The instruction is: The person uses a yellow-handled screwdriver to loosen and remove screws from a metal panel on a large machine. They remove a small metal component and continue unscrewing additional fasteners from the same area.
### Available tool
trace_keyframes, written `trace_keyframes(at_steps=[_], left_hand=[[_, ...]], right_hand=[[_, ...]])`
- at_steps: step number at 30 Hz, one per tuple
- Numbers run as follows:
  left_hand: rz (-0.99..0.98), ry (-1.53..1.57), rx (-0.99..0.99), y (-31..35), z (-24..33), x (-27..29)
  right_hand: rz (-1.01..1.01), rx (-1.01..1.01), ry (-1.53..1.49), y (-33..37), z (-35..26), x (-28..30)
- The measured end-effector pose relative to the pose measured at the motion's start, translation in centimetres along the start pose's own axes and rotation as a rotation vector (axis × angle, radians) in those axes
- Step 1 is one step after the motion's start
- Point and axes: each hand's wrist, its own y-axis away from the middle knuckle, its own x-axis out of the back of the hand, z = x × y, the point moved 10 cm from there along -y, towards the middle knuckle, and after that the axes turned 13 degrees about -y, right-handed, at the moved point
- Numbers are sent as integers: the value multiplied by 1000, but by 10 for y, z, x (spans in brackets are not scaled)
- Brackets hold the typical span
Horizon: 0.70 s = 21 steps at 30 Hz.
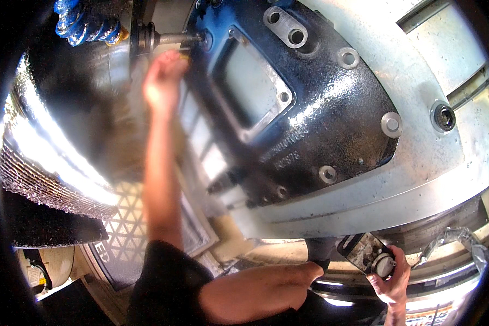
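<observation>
My left hand [165, 76] is raised at the upper left, beside the edge of a large black metal casting [331, 108]. Motion smears its fingers, so I cannot see whether they grip anything. Just above the fingertips, a horizontal metal tool shaft [171, 38] reaches the casting near a blue-stained patch. Low on the right, my right hand [394, 277] is closed around a dark handheld control box [361, 252] with a round pale dial [383, 265]. The casting has a squarish opening and several round bosses with holes.
The casting lies against a wide grey metal plate [445, 187] with slots and a recessed bolt [444, 117]. Blue coiled hose [87, 27] hangs at the upper left. Shiny ridged metal [54, 174] with chips stands at the left. Clear plastic [462, 239] lies at the lower right.
</observation>
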Motion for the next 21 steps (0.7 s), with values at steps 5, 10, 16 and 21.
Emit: trace_keyframes(at_steps=[5, 10, 16, 21], left_hand=[[52, 32, 26, 4, -5, 2], [111, -166, -20, 9, 8, 3], [168, -551, -210, 22, 56, -8], [307, -880, -474, 38, 92, -18]], right_hand=[[3, 38, 18, 0, -1, 0], [14, 29, 28, 1, 2, 2], [17, 36, 35, 1, 3, 2], [37, 28, 8, -1, 0, 2]])
